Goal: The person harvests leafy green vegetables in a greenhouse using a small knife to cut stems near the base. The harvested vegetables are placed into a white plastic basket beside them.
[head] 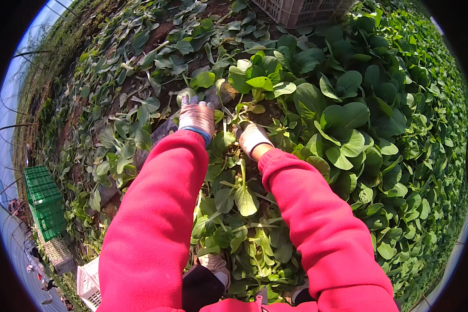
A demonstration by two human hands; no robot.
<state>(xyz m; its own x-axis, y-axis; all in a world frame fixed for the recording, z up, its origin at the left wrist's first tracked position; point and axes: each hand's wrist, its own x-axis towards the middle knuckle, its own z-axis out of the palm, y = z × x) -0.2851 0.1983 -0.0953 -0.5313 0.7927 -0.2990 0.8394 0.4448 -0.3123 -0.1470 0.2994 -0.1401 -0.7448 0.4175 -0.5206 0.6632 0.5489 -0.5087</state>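
My left hand, in a striped knit glove, reaches forward with its fingers apart. Its fingertips lie at a pale round leaf, and no firm hold shows. My right hand, gloved too, is low among the stems with its fingers curled. By those fingers pokes out a narrow grey blade, which looks like a small knife; its handle is hidden in the hand. Just beyond stands a leafy green plant, like bok choy, still upright, its base near the right hand. Loose leaves lie below, between my forearms.
Dense standing greens fill the right side. Cut leaves litter the soil at left. A plastic crate stands at the top. Green crates and a white crate are at lower left. My shoe is among leaves.
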